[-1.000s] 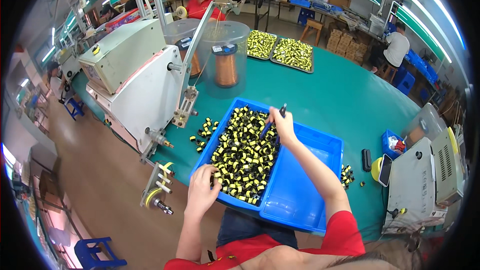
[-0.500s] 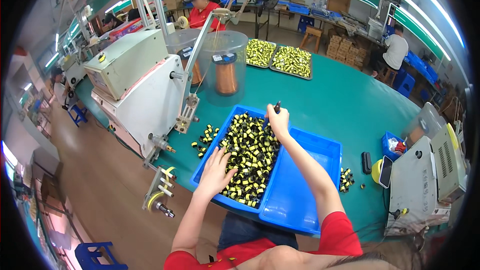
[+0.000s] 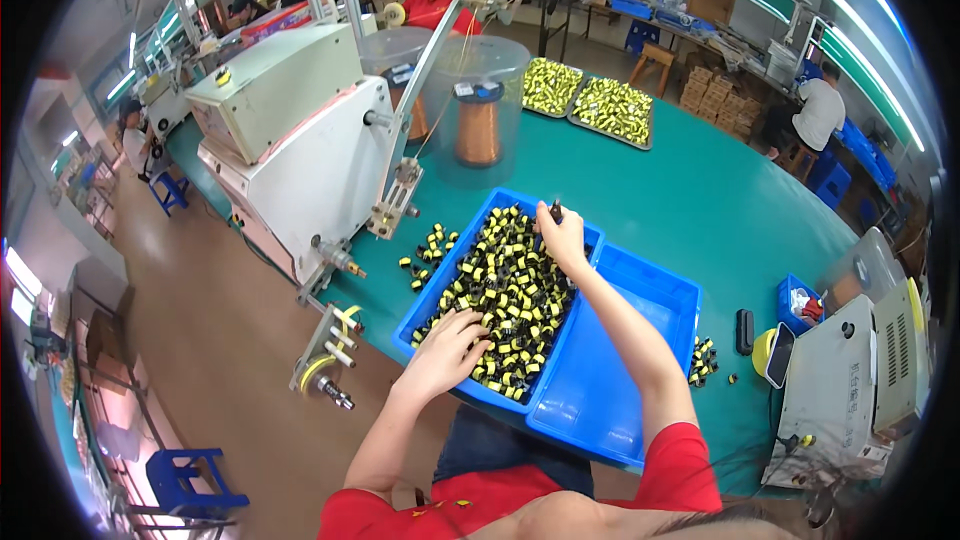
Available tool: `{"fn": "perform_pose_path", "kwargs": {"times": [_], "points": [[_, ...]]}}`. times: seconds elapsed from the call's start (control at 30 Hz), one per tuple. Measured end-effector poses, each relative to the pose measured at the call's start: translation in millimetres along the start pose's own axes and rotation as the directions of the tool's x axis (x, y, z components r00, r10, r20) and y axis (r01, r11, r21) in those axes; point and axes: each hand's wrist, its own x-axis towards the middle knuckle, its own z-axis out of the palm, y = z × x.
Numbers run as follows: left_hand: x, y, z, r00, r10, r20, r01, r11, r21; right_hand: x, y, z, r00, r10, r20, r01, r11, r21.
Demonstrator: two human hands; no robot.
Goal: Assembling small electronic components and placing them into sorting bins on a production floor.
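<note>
A blue tray [image 3: 432,315] full of small black-and-yellow wound coils [image 3: 510,285] sits at the near edge of the table. My left hand [image 3: 450,348] lies over the near left part of the heap, fingers apart and slightly bent, fingertips touching coils. At the tray's far right side, my right hand [image 3: 563,240] is closed around a slim dark tool [image 3: 556,210]. Only its dark top end shows above my fist; its kind and lower end are hidden. A second blue tray [image 3: 615,360], with nothing in it, adjoins the full one on the right.
Loose coils [image 3: 432,245] lie left of the trays, more coils [image 3: 703,360] to the right. A winding machine [image 3: 300,170] stands left, another machine [image 3: 835,390] right. Behind are a copper wire spool [image 3: 477,130] in a clear cylinder and two metal trays [image 3: 612,110] of yellow parts. Other people sit farther off.
The view has shifted, so the scene sits further right. My left hand's fingers have bent more and moved over the coils. My right hand keeps its grip on the dark tool beside the heap.
</note>
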Motion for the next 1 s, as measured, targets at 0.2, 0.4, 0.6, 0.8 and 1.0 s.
{"fn": "perform_pose_path", "kwargs": {"times": [0.2,0.4,0.6,0.8,1.0], "points": [[-21,0,-21,0.903,-0.350,-0.251,0.304,0.930,-0.204,-42,-33,-2,0.979,0.077,0.190,-0.091,0.994,0.067],[-7,7,-16,0.940,-0.295,-0.172,0.248,0.936,-0.250,-106,-64,22,0.899,0.081,0.430,-0.131,0.988,0.087],[-26,-7,-19,0.990,-0.105,-0.094,0.103,0.994,-0.034,-100,-67,-8,0.948,-0.243,0.206,0.225,0.968,0.107],[-34,-2,-32,0.910,-0.335,-0.243,0.295,0.937,-0.187,-128,-53,-12,0.914,0.068,0.400,-0.101,0.993,0.061],[-14,1,-29,0.922,-0.287,-0.260,0.285,0.957,-0.049,-115,-55,-1,0.940,0.023,0.342,-0.108,0.967,0.232]]}}
